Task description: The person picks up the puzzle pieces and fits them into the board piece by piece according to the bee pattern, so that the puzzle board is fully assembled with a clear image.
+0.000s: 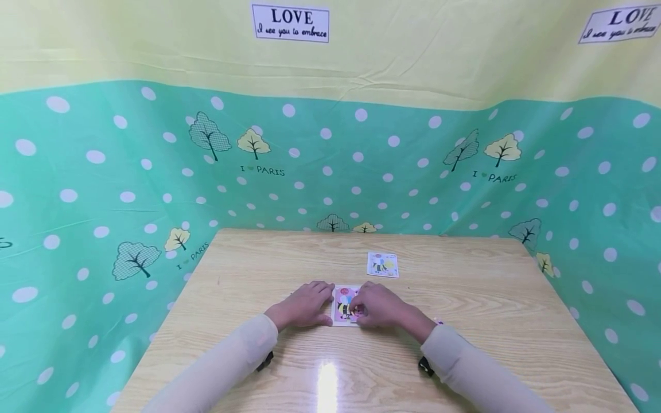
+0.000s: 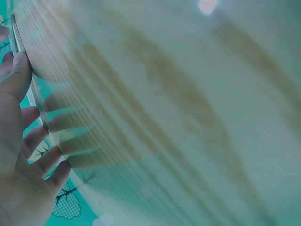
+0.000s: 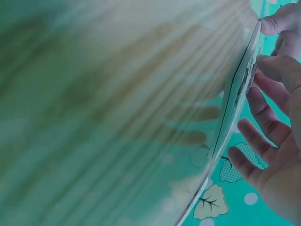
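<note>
A pink picture board point(image 1: 339, 315) with a bee on it, apparently a jigsaw, lies flat on the wooden table. My left hand point(image 1: 308, 304) is at its left edge, thumb near the lower corner and fingers near the upper one. In the left wrist view those fingers point(image 2: 35, 139) are spread and fairly straight. Over the board's right half, my right hand point(image 1: 379, 305) has thumb and index finger close together, pinching a small puzzle piece that the fingers mostly hide. The right wrist view shows the board point(image 3: 237, 84) edge-on, with the other fingers point(image 3: 256, 141) loosely bent beside it.
Behind the board, slightly right, lies a second bee picture card point(image 1: 383, 265) with a yellow shape on it. The wooden table point(image 1: 248, 258) is bounded by a green dotted curtain point(image 1: 356, 172) at the back and sides. Light glares off the table's front.
</note>
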A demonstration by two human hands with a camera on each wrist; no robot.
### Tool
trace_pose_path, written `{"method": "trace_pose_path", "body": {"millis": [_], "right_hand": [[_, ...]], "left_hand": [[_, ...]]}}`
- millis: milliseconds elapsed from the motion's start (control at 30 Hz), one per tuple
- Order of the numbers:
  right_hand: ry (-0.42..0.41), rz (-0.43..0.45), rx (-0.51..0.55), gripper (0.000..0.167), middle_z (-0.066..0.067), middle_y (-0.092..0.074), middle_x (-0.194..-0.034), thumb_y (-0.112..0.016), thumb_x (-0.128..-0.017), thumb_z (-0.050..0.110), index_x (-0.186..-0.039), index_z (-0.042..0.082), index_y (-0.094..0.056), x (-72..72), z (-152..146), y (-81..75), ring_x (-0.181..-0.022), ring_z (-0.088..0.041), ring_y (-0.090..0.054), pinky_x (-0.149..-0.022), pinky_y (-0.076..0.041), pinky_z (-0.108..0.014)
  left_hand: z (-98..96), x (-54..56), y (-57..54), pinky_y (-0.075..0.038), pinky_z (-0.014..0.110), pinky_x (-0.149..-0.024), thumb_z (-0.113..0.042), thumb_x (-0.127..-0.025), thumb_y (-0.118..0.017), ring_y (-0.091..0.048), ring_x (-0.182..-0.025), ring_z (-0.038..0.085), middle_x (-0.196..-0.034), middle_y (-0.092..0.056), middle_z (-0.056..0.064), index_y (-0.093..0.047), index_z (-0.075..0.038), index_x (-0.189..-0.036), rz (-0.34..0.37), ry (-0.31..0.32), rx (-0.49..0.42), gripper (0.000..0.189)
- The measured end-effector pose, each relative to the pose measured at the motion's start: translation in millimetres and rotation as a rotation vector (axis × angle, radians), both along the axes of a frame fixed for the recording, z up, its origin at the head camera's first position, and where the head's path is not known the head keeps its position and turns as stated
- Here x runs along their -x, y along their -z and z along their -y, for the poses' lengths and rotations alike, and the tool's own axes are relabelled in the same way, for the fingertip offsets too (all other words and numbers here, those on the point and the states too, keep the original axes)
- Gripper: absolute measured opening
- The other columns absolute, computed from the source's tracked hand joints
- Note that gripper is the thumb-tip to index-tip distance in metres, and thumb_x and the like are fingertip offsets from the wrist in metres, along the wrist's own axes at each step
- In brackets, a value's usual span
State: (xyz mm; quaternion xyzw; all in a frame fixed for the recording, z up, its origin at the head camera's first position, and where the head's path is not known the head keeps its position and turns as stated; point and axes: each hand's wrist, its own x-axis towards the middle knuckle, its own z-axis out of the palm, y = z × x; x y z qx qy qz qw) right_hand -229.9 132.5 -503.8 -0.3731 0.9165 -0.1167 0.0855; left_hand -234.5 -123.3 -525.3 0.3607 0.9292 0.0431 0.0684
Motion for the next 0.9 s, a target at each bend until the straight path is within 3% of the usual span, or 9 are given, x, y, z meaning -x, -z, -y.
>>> {"method": "trace_pose_path", "body": {"millis": [333,900], "right_hand": [[0.004,0.004,-0.033,0.031,0.013,-0.070,-0.096,-0.079,-0.082,0.030,-0.112,0.027,-0.078,-0.1,8.0,0.1,-0.097,-0.008,-0.056,-0.091,-0.052,-0.035],[-0.042,-0.034,-0.019,0.019,0.008,-0.073,-0.098,-0.078,-0.086,0.027,-0.105,0.024,-0.080,2.3,9.9,6.1,-0.104,-0.015,-0.062,-0.096,-0.055,-0.038]], "left_hand": [[-1.2,0.5,-0.1,-0.037,0.048,-0.123,-0.066,-0.089,-0.062,-0.043,-0.146,0.031,-0.158,-0.046,0.012,-0.059,-0.014,-0.134,0.011,-0.010,0.001,0.069],[-1.7,1.3,-0.2,-0.037,0.049,-0.122,-0.065,-0.089,-0.063,-0.043,-0.145,0.032,-0.158,-0.046,0.013,-0.059,-0.013,-0.134,0.007,-0.008,0.003,0.069]]}}
